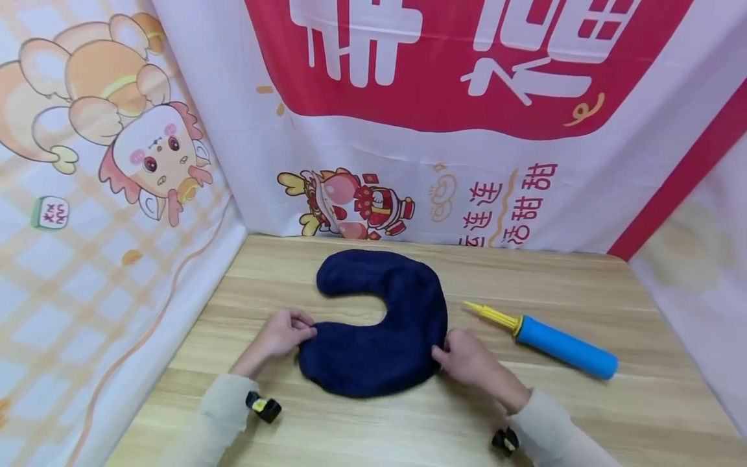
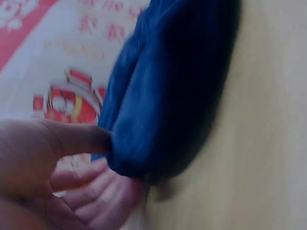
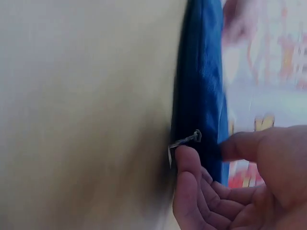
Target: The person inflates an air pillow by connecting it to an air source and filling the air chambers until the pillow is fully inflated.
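Note:
A navy U-shaped neck pillow (image 1: 403,337) lies on the wooden table, its opening facing left. My left hand (image 1: 287,332) pinches the tip of its near arm between thumb and fingers; in the left wrist view that rounded end of the pillow (image 2: 158,110) fills the middle. At the pillow's right edge, my right hand (image 1: 467,357) grips the side with thumb on top and fingers curled beneath. Close up in the right wrist view, a small pale tag or cord (image 3: 187,140) sticks out of the pillow's edge (image 3: 201,86) by the index fingertip.
A blue hand pump (image 1: 566,347) with a yellow nozzle lies to the right of the pillow on the table (image 1: 373,428). Printed cloth (image 1: 245,162) hangs along the back and left sides. Each wrist wears a small black camera strap (image 1: 265,407).

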Demonstrator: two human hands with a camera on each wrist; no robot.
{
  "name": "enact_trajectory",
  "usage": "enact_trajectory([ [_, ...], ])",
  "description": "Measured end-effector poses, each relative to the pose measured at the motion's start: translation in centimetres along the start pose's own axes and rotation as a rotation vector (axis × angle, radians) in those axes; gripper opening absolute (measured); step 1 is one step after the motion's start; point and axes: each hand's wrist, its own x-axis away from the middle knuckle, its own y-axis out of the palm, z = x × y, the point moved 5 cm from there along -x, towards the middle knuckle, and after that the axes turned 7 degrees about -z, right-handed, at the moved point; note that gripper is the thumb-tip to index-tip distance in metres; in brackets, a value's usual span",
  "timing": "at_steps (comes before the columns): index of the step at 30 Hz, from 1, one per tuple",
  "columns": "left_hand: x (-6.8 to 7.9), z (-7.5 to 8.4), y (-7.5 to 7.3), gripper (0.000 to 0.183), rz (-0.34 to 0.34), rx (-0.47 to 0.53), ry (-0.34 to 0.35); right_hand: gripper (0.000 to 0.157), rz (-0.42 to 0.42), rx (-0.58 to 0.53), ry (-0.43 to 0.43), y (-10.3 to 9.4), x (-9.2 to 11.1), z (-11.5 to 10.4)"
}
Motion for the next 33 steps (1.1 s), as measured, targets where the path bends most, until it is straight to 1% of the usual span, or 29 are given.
enact_trajectory([
  [2,-1.4,-0.4,-1.5,0.019,0.031,-0.03,0.031,0.04,-0.027,-0.017,-0.027,1.2,0.6,-1.3],
  [4,-2.3,-0.4,-2.5,0.021,0.057,-0.083,0.079,0.04,-0.044,-0.014,-0.052,2.1,0.9,-2.2],
  [6,-2.3,0.2,-3.0,0.023,0.091,-0.174,0.132,0.04,-0.055,-0.024,-0.078,2.5,1.2,-2.6],
  [8,-1.4,1.7,-2.6,0.026,0.146,-0.302,0.207,0.042,-0.055,-0.02,-0.113,2.5,1.7,-2.6],
  [10,0.1,3.8,-1.5,0.028,0.187,-0.414,0.287,0.04,-0.069,-0.035,-0.146,2.3,2.3,-2.4],
  [11,1.0,5.0,-0.7,0.028,0.202,-0.461,0.335,0.038,-0.076,-0.036,-0.17,2.2,2.6,-2.3],
  [12,1.9,6.3,0.3,0.028,0.204,-0.504,0.389,0.035,-0.082,-0.04,-0.19,2.1,2.8,-2.3],
  [13,2.7,7.4,1.4,0.028,0.189,-0.532,0.447,0.03,-0.091,-0.045,-0.203,2.1,3.0,-2.2],
  [14,3.5,8.5,2.6,0.027,0.156,-0.549,0.503,0.026,-0.096,-0.056,-0.215,2.2,3.2,-2.2],
  [17,5.1,11.0,6.3,0.024,0.007,-0.591,0.653,0.017,-0.08,-0.083,-0.249,2.4,3.3,-2.1],
  [19,5.6,12.0,8.6,0.024,-0.076,-0.636,0.712,0.016,-0.059,-0.096,-0.265,2.8,3.3,-2.1],
  [21,5.7,12.5,10.6,0.027,-0.12,-0.702,0.74,0.018,-0.031,-0.096,-0.279,3.2,3.2,-2.1],
  [23,5.6,12.6,12.1,0.032,-0.123,-0.779,0.738,0.019,-0.014,-0.087,-0.281,3.6,3.0,-2.2],
  [25,5.3,12.6,13.1,0.038,-0.117,-0.839,0.719,0.019,-0.009,-0.078,-0.268,4.0,2.7,-2.2],
  [27,5.2,12.7,13.9,0.041,-0.101,-0.878,0.708,0.018,-0.005,-0.069,-0.262,4.3,2.5,-2.2],
  [29,5.1,12.9,14.4,0.044,-0.082,-0.896,0.715,0.017,0.0,-0.072,-0.27,4.3,2.6,-2.1],
  [33,5.5,13.8,15.1,0.043,-0.016,-0.898,0.77,0.017,0.014,-0.087,-0.311,3.8,3.1,-2.3],
])
